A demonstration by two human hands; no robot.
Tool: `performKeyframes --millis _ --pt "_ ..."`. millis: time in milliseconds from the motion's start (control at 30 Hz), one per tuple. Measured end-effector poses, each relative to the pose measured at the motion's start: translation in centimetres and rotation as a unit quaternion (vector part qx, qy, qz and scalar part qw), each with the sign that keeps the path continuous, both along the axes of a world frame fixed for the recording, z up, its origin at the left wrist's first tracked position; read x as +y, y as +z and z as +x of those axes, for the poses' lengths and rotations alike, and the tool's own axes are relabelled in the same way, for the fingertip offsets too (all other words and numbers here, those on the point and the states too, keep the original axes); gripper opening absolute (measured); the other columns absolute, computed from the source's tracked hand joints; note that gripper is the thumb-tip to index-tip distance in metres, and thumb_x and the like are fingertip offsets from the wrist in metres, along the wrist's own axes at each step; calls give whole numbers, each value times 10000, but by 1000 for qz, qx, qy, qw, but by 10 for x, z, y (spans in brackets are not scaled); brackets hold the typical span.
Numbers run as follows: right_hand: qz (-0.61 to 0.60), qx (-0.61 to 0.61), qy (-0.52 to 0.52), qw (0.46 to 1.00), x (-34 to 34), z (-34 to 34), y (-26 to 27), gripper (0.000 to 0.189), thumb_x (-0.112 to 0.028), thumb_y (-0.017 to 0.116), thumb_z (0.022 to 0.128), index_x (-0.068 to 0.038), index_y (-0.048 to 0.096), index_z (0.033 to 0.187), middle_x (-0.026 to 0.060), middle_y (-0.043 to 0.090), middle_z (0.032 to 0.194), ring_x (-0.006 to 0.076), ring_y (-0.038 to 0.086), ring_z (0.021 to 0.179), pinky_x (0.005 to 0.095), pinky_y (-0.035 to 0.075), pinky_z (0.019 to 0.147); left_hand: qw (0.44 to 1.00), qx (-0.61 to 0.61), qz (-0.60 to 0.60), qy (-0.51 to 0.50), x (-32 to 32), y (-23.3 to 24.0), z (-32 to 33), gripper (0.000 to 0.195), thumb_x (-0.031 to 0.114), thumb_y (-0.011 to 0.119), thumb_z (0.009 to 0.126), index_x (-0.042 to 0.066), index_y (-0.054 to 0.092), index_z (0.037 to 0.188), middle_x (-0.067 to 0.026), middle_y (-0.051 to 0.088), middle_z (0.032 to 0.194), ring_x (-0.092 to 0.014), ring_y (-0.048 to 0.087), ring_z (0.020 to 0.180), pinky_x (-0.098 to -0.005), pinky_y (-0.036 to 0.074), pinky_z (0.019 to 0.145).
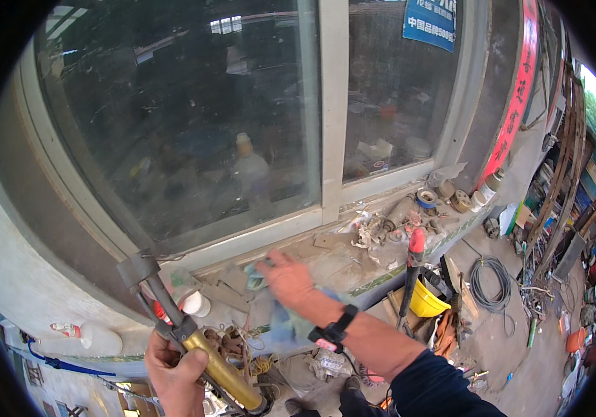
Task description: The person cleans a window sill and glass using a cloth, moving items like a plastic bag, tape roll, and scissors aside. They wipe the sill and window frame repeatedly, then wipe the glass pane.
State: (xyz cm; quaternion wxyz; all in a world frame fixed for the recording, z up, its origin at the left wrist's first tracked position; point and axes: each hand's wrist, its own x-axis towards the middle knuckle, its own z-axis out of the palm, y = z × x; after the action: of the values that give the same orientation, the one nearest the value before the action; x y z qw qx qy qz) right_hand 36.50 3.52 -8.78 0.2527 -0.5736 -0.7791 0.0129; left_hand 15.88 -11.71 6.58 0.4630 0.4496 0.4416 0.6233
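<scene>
My left hand (178,370) is closed around the upper end of a brass-coloured cylinder (225,372) with dark metal rods and end fittings, which leans up towards the window frame. My right hand (290,279) reaches over the window sill (324,255), its fingers at a crumpled greenish-blue cloth (257,276). A blurred blue-green part, perhaps of the same cloth, hangs below that wrist over the sill's edge. Whether the fingers pinch the cloth is hidden by the hand. A white cup (196,304) stands between the hands, beside the cylinder's rods.
Tape rolls (426,198), jars and rusty parts crowd the right of the sill. A red-topped black handle (413,260) rises before it, near a yellow hard hat (427,301). Coiled cable (489,281) lies on the floor. A white jug (102,339) stands at left.
</scene>
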Motion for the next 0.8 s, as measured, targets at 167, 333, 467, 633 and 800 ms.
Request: performKeyframes --millis 167,333,467,633,800 --pt "10 -30 -20 999 20 0 -19 273 -132 616 843 -179 669 1106 106 579 1168 341 631 1084 445 592 811 1000 -1 2 -12 -3 0 9 576 198 862 703 -29 618 1172 -56 684 926 -148 662 770 -278 545 710" --pt "20 -48 -98 994 39 61 -30 248 -148 600 868 -161 672 1105 114 592 1157 350 635 1081 459 572 875 1000 -25 -4 -1 -4 -3 14 551 194 883 688 -15 625 1128 -62 695 896 -159 669 750 -292 558 706" --pt "20 -111 -221 969 34 124 -19 263 -123 592 865 -148 681 1111 153 608 1139 377 648 1056 496 573 831 999 -37 -12 15 -15 -7 -1 527 169 889 684 -5 631 1109 -62 704 884 -161 671 733 -293 563 700" --pt "67 -29 -209 975 25 124 1 271 -81 606 822 -140 714 1063 164 631 1077 391 671 960 486 577 791 999 -36 -12 27 -22 -13 -21 491 152 884 691 -6 629 1080 -69 707 886 -161 678 743 -298 564 700" --pt "78 -33 -35 996 17 24 -8 304 -92 612 814 -175 696 1093 131 603 1127 336 660 1026 458 584 816 998 -32 -22 47 -23 -14 -18 520 165 899 680 -11 629 1088 -70 704 879 -159 676 733 -289 561 692"
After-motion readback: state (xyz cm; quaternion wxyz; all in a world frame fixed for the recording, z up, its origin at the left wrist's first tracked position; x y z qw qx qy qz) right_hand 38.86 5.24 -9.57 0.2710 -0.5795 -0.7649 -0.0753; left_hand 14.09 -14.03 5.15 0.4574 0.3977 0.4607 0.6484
